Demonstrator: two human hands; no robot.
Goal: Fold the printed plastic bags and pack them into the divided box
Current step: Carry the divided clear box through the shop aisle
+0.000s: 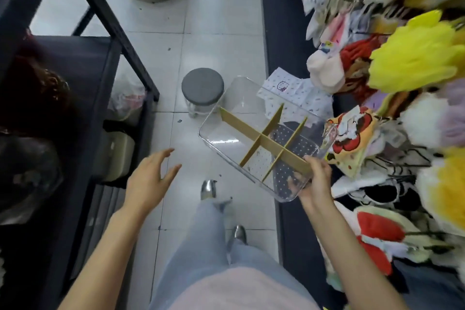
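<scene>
A clear plastic divided box (pixel 221 131) with tan cross dividers hangs tilted in the air over the tiled floor. My right hand (pixel 315 178) grips its near right corner, thumb over the rim. The compartments look empty; the dotted pattern shows through the clear bottom. White printed plastic bags (pixel 289 88) lie flat on the dark shelf just behind the box. My left hand (pixel 151 178) hovers with fingers spread, apart from the box and to its left, holding nothing.
A grey-topped stool (pixel 202 89) stands on the floor behind the box. A dark metal rack (pixel 113 40) fills the left side. Plush toys (pixel 412 63) and patterned pouches crowd the shelf on the right. My legs and shoes are below.
</scene>
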